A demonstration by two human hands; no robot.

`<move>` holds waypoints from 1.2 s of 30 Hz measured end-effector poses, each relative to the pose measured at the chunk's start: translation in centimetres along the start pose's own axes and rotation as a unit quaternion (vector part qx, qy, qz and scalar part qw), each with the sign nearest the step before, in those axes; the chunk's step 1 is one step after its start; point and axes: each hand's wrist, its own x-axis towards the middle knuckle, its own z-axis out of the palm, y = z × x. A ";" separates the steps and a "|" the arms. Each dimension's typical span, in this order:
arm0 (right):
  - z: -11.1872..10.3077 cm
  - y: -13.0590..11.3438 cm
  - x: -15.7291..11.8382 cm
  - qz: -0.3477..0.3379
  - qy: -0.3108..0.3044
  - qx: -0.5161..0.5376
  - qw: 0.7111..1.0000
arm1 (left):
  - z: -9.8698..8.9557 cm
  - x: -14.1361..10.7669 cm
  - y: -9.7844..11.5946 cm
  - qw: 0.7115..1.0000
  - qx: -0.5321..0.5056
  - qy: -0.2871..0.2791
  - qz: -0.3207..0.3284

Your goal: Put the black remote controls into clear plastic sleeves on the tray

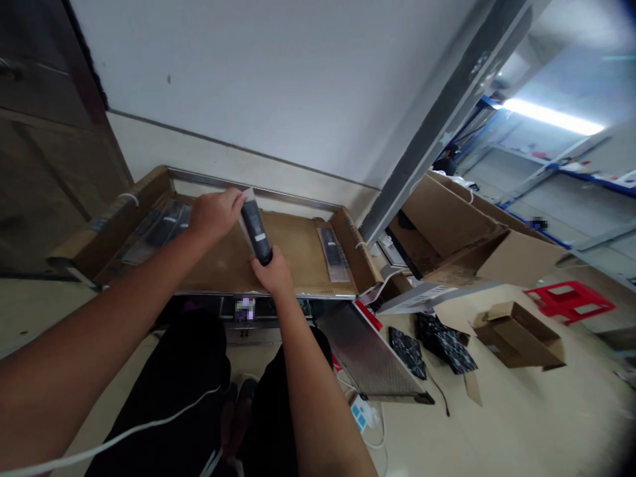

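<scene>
Both my hands hold a long black item in a clear plastic bag [256,228], tilted over a cardboard-lined tray. It bears a small white label; I cannot tell its exact kind. My left hand [214,213] pinches the upper end of the bag. Around the lower end, my right hand [274,268] is closed. Several similar bagged black items [166,225] lie at the tray's left end, partly hidden by my left arm. Another bagged black item [332,254] rests at the right end. The tray's cardboard lining [298,242] shows between them.
A large open cardboard box [452,225] stands to the right, beyond a grey post [447,126]. On the floor are a smaller box [519,334], a red plastic stool [571,299], and dark patterned bags [444,341]. A perforated metal panel [370,351] leans near my right arm. A white cable [163,421] crosses my lap.
</scene>
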 end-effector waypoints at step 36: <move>-0.3 0.4 1.2 0.112 0.122 0.103 0.981 | -4.2 7.6 -6.0 0.861 -0.308 0.319 -0.250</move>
